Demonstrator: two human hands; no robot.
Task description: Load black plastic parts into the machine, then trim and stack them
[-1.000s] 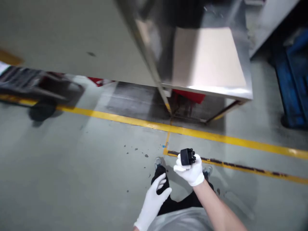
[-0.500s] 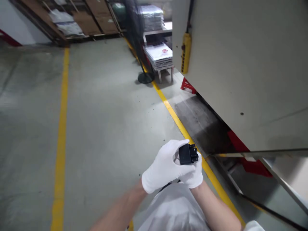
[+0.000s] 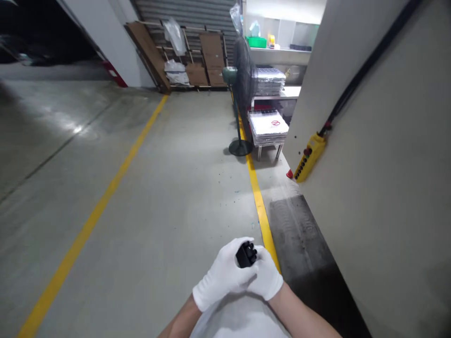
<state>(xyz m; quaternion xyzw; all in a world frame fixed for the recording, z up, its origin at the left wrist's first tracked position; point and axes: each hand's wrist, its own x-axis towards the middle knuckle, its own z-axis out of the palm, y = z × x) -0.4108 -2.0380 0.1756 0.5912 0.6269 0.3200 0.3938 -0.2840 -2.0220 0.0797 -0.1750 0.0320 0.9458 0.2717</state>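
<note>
Both together: left hand (image 3: 229,268) and right hand (image 3: 268,276) clamp black part (image 3: 243,256); pick-up looks done, part not set down.

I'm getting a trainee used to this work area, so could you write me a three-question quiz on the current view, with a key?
1. True or false: the gloved left hand is curled around the black pronged part.
2. What colour is the push-button pendant in front of the pale panel? A) green B) yellow C) white
3. Which is nearer the camera: the pedestal fan or the ribbed shutter?

Key: 1. True; the gloved right hand is against the left. 2. B. 3. The pedestal fan.
</note>
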